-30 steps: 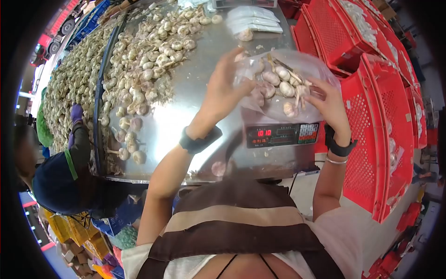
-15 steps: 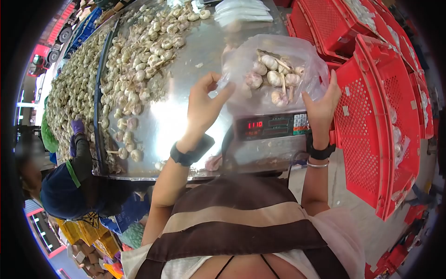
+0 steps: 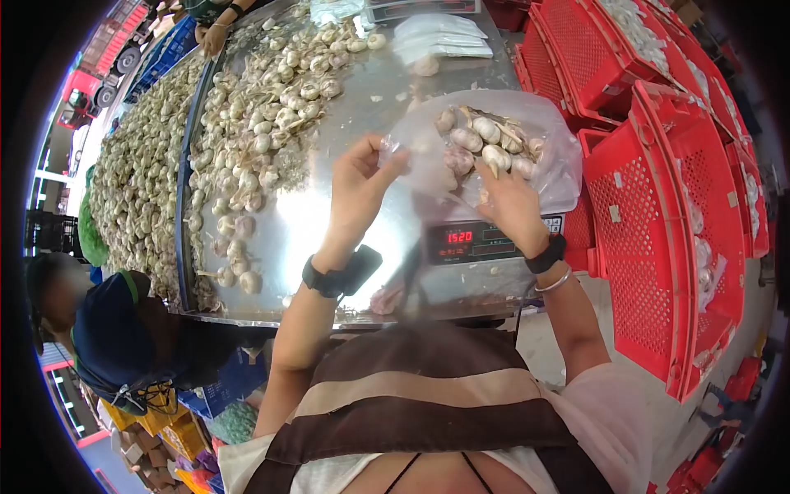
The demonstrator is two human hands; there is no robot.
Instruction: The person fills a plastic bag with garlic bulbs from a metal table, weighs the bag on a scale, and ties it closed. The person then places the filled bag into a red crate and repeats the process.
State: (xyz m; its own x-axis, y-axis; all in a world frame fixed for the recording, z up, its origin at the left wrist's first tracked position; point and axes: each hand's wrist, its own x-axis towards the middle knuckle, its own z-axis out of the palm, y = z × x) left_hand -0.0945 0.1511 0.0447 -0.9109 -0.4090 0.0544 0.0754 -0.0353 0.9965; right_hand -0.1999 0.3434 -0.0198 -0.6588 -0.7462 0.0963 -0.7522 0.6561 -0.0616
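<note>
Moved: my right hand (image 3: pixel 510 206) was at the right side of the bag (image 3: pixel 561 177) half a second ago, and now it is at the front of it. The red number on the scale (image 3: pixel 481 240) has gone up from 1110 to 1520.
Left hand: my left hand (image 3: pixel 358 188) pinches the left edge of the bag tight between thumb and fingers.
Right hand: my fingers lie against the near side of the bag, just under the garlic (image 3: pixel 485 136). I cannot tell if they squeeze the plastic or only press on it.
Bag: it is clear plastic and sits on top of the scale, between my two hands. Its mouth is open at the top.
Garlic: many white bulbs lie heaped inside the bag, some with dry stalks sticking out.
Scale: it stands at the near right end of the shiny metal table (image 3: pixel 346 107), and its little screen faces me.
Table: loose garlic (image 3: pixel 263 123) covers its left side in a big heap. Flat empty bags (image 3: pixel 444 37) lie at the far end.
Crates: red crates (image 3: pixel 658 214) stand on the right, close to the scale.
Other person: a person in a dark cap (image 3: pixel 107 329) is low on my left, by the table's edge.
</note>
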